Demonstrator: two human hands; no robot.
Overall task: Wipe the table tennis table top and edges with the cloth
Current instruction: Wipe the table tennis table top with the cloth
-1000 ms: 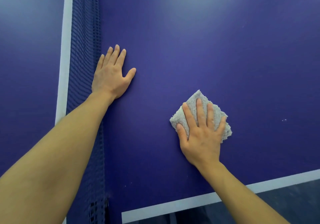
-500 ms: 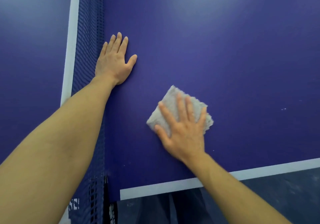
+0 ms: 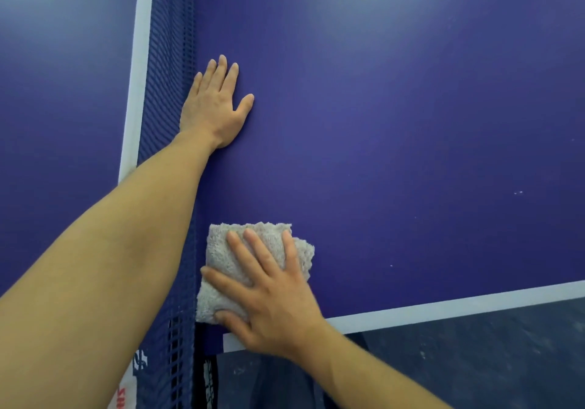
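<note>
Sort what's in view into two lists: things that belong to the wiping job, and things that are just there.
Part of the job:
- cloth, folded, grey
- right hand, pressed flat on the cloth
- table top, blue
- white edge line along the near side
- left hand, flat on the table top beside the net

Just there:
- net
- dark floor below the table edge

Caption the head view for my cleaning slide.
Right hand presses folded grey terry cloth onto blue table tennis table beside net.

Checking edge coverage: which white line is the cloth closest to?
The white line along the near table edge: the cloth, under the right hand, reaches almost to it. The white band atop the net runs beyond the net, farther away.
</note>
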